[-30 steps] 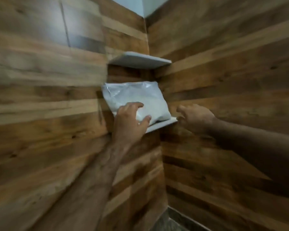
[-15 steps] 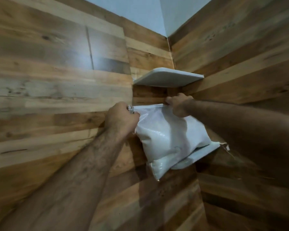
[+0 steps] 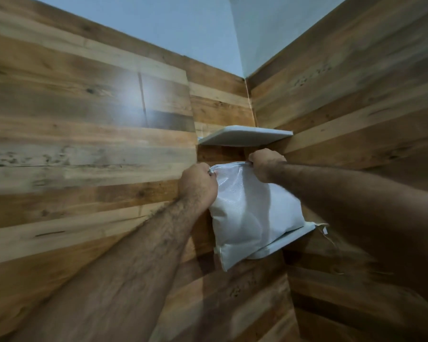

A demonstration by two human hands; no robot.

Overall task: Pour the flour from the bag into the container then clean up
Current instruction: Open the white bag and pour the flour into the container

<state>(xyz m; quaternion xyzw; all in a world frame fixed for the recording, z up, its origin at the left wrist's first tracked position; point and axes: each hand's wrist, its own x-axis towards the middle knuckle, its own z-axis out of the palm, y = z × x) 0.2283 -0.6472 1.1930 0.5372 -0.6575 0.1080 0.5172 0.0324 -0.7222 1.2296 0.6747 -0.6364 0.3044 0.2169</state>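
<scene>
1. Your left hand (image 3: 198, 185) is curled round the top left corner of the flour bag (image 3: 252, 213), pinching it at the zip edge.
2. Your right hand (image 3: 265, 164) grips the top right corner of the same edge, fingers folded over it.
3. The bag hangs upright between your two hands, its top edge stretched taut from one fist to the other.
4. Its lower right part rests on the lower corner shelf (image 3: 292, 236), while its bottom left corner juts past the shelf's front edge and hangs free.
5. The upper corner shelf (image 3: 245, 137) sits just above your right knuckles, leaving little room overhead.
6. Wood-panelled walls (image 3: 84, 144) close in on the left and right, meeting behind the bag; open room lies toward you.
</scene>
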